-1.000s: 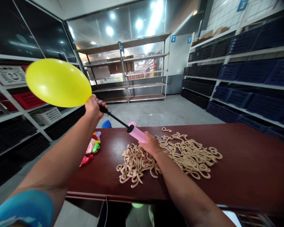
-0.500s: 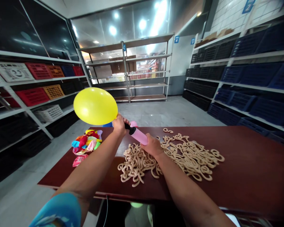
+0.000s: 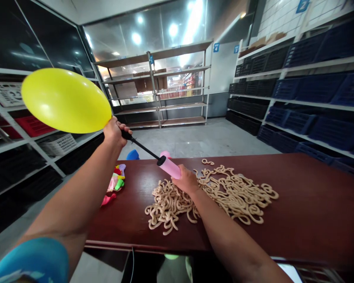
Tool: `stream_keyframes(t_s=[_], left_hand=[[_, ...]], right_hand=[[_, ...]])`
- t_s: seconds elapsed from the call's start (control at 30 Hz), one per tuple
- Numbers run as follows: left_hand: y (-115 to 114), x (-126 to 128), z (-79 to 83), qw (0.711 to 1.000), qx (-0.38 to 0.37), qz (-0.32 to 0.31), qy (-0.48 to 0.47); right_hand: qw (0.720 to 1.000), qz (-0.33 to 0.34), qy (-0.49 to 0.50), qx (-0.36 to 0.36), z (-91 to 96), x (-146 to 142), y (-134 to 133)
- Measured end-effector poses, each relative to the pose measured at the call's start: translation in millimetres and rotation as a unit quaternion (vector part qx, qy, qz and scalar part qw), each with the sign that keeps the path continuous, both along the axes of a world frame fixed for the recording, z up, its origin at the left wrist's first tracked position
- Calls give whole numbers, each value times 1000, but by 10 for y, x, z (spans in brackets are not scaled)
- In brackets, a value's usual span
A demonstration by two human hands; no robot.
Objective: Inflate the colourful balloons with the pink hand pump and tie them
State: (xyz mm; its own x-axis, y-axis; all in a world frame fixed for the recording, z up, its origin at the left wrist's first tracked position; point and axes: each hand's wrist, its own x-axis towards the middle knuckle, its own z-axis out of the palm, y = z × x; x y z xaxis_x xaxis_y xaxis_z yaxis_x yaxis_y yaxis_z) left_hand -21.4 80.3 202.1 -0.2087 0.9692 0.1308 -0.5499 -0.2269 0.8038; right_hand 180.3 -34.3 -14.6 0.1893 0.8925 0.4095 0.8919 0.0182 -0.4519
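A large inflated yellow balloon (image 3: 66, 101) extends up and left from my left hand (image 3: 115, 133). That hand is closed around the balloon's neck and the black nozzle end of a balloon pump. The pump's black rod is drawn well out of its pink barrel (image 3: 170, 168). My right hand (image 3: 186, 181) grips the barrel's other end, just above a pile of tan, curly, rope-like pieces (image 3: 233, 192) on the table. Uninflated coloured balloons (image 3: 118, 181) lie at the table's left, partly hidden behind my left forearm.
The dark red table (image 3: 306, 196) stretches off to the right. Beyond its far edge, a blue balloon (image 3: 132, 155) and a pink balloon (image 3: 165, 154) show. Metal racks (image 3: 183, 121) stand at the back, and shelves with blue crates (image 3: 321, 88) line the right side.
My left hand has moved left and up, drawing the pump's rod out of the barrel. The yellow balloon went with it and looks bigger. My right hand has stayed nearly in place.
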Motion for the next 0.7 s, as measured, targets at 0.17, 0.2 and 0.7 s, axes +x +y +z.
stream_keyframes(t_s=[0.17, 0.2, 0.7], left_hand=[[-82, 286, -414, 999, -17, -27, 8], [-120, 371, -532, 999, -30, -33, 9], [-138, 318, -365, 999, -12, -27, 12]], right_hand=[[1000, -8, -18, -11, -51, -3, 3], [1000, -8, -21, -13, -58, -2, 1], [1000, 10, 7, 17, 41, 17, -40]])
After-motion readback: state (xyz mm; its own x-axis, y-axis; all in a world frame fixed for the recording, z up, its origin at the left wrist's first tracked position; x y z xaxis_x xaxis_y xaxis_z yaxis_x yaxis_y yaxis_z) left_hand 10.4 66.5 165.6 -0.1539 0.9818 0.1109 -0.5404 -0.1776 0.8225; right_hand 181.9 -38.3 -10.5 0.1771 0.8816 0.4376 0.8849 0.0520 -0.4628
